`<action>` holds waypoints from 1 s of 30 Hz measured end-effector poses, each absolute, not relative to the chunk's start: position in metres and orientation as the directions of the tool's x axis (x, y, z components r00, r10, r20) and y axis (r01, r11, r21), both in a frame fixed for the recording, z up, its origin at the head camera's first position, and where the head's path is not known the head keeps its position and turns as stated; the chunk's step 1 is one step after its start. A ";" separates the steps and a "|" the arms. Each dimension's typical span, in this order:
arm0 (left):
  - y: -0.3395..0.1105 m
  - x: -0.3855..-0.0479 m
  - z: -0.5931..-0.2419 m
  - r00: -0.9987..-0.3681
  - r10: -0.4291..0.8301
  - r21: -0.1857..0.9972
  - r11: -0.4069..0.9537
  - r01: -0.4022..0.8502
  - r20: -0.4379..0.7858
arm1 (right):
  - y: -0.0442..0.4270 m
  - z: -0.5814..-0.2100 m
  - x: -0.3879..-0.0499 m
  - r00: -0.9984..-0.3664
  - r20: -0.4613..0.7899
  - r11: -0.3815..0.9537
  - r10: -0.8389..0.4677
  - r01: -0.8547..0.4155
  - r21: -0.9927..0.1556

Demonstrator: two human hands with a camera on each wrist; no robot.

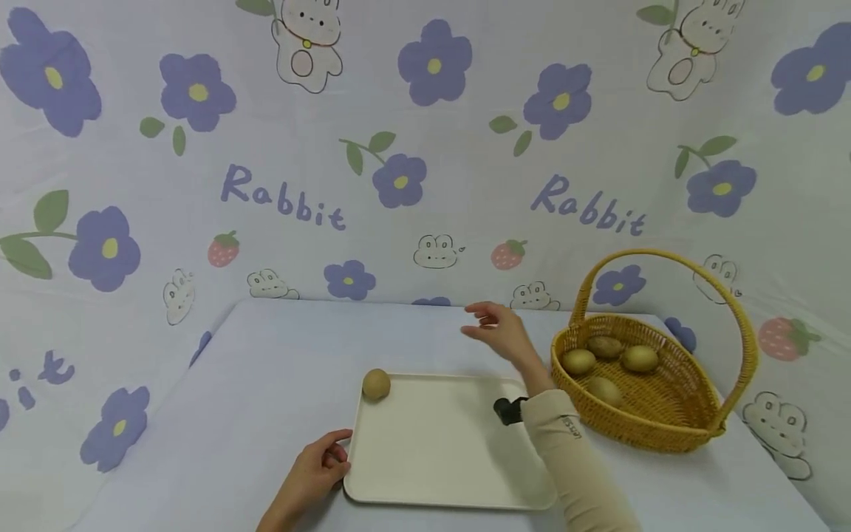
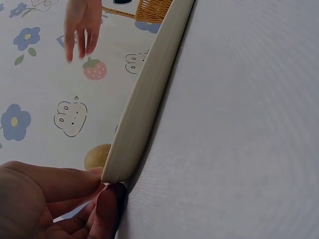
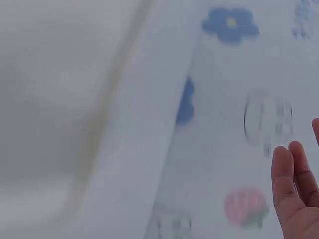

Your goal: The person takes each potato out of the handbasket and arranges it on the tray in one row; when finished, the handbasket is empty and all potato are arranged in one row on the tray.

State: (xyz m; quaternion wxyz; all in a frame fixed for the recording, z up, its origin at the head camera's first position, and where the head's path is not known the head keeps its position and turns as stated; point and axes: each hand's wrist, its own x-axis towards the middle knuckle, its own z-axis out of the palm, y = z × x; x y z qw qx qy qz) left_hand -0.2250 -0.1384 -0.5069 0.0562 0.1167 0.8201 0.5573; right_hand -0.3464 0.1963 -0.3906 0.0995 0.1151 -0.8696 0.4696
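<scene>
A cream rectangular tray (image 1: 445,443) lies on the table. A round brown kiwi (image 1: 376,385) sits in its far left corner; part of this kiwi (image 2: 97,157) also shows past the rim in the left wrist view. My left hand (image 1: 311,469) pinches the tray's left edge between thumb and fingers, as the left wrist view shows close up. Above the tray's far right side, my right hand (image 1: 501,332) is in the air with its fingers loosely extended and nothing in them. Several brownish-green kiwis (image 1: 640,359) lie in a wicker basket (image 1: 665,436) to its right.
The basket's tall arched handle (image 1: 671,257) rises beside my right forearm. A white cloth covers the table (image 1: 266,384). Behind it hangs a curtain (image 1: 465,148) printed with flowers and rabbits. A small black device (image 1: 510,411) is on my right wrist.
</scene>
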 end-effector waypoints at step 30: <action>-0.144 -0.225 -0.504 -0.958 0.285 0.928 0.350 0.132 0.029 | 0.420 -0.396 -0.323 -0.942 0.170 0.614 0.290 0.047 -0.788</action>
